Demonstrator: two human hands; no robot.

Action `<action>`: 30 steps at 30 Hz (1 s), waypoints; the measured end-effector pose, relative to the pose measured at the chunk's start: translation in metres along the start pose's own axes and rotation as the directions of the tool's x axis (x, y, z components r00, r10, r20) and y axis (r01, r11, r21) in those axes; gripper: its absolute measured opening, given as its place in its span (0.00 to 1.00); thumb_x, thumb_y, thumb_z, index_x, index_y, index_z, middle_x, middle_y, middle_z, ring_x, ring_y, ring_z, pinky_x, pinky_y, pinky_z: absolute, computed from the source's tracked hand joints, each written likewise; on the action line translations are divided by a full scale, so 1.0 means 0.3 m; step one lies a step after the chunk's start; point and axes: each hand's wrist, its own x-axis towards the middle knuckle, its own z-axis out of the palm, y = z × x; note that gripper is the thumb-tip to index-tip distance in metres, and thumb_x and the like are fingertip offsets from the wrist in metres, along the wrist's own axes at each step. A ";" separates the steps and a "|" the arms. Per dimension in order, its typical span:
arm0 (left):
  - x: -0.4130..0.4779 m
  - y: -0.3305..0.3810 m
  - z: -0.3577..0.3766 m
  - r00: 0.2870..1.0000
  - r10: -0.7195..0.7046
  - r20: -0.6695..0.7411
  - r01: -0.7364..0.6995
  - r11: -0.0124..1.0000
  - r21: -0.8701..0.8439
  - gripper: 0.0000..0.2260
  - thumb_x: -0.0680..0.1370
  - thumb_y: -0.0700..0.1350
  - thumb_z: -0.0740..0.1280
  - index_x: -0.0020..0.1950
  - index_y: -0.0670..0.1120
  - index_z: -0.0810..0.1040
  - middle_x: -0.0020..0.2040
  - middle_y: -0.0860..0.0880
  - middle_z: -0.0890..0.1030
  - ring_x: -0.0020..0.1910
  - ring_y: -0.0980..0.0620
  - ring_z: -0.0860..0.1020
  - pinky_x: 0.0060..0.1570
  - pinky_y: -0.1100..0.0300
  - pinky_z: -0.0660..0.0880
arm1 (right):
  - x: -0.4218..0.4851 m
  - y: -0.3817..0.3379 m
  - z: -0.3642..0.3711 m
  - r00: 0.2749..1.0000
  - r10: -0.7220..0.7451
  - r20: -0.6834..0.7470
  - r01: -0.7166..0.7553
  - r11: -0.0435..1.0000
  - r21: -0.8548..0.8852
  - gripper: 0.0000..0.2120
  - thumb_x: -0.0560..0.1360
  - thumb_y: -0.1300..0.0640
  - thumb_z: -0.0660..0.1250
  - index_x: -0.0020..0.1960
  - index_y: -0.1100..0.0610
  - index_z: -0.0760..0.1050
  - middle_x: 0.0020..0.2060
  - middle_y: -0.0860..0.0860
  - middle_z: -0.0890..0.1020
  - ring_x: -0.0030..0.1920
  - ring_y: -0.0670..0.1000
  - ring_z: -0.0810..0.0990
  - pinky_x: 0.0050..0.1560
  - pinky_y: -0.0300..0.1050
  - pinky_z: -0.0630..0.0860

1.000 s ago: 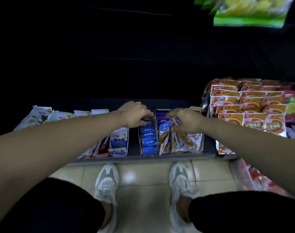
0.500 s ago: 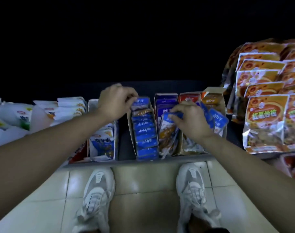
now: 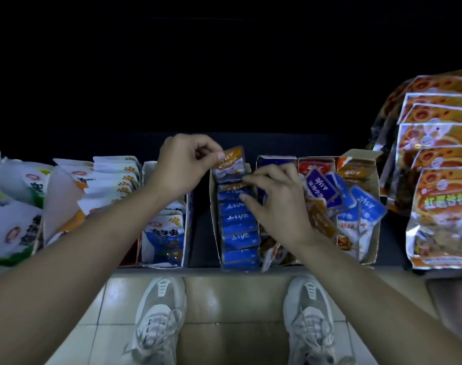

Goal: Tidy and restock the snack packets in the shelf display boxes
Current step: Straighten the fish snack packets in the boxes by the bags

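Observation:
My left hand (image 3: 183, 164) pinches an orange snack packet (image 3: 231, 162) by its top corner, lifted above the back of a narrow cardboard display box (image 3: 213, 206). That box holds a row of several blue packets (image 3: 239, 227). My right hand (image 3: 276, 204) reaches over the same row, its fingers spread and touching the rear blue packets. Its wrist hides part of the neighbouring box (image 3: 276, 162). To the right, loose blue and purple packets (image 3: 353, 204) lie piled over an orange-topped box (image 3: 372, 219).
White and blue packets (image 3: 164, 233) fill boxes on the left of the shelf. Large orange bags (image 3: 440, 217) stack at the right. The shelf's front edge (image 3: 203, 271) runs above a tiled floor where my two white shoes (image 3: 158, 320) stand. Above is dark.
My left hand has pulled an orange packet up out of the blue row. My right hand has moved left from the middle box onto that row. The view has come closer.

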 end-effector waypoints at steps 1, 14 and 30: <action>-0.005 -0.006 0.007 1.000 0.026 0.000 -0.026 0.999 0.048 0.03 0.77 0.45 0.73 0.49 0.47 0.85 0.44 0.55 0.82 0.44 0.59 0.81 0.47 0.57 0.80 | 0.007 0.002 0.006 1.000 -0.016 0.001 0.016 1.000 -0.023 0.14 0.73 0.49 0.74 0.57 0.53 0.84 0.48 0.46 0.81 0.52 0.52 0.70 0.53 0.49 0.71; 0.090 -0.023 0.011 0.992 0.055 -0.114 -0.023 0.964 0.264 0.05 0.78 0.41 0.72 0.50 0.42 0.86 0.45 0.45 0.86 0.45 0.46 0.83 0.49 0.56 0.79 | 0.142 0.021 0.001 0.992 -0.117 -0.051 0.114 0.992 -0.061 0.06 0.79 0.59 0.67 0.48 0.58 0.83 0.40 0.51 0.80 0.44 0.52 0.75 0.45 0.44 0.72; 0.132 0.021 -0.092 0.946 -0.271 -0.178 0.163 0.872 -0.461 0.04 0.82 0.39 0.66 0.48 0.48 0.76 0.37 0.51 0.81 0.37 0.59 0.80 0.38 0.65 0.77 | 0.134 -0.004 -0.199 0.832 0.551 0.059 -0.373 0.477 0.796 0.08 0.83 0.62 0.58 0.48 0.61 0.74 0.37 0.49 0.81 0.37 0.47 0.79 0.40 0.44 0.76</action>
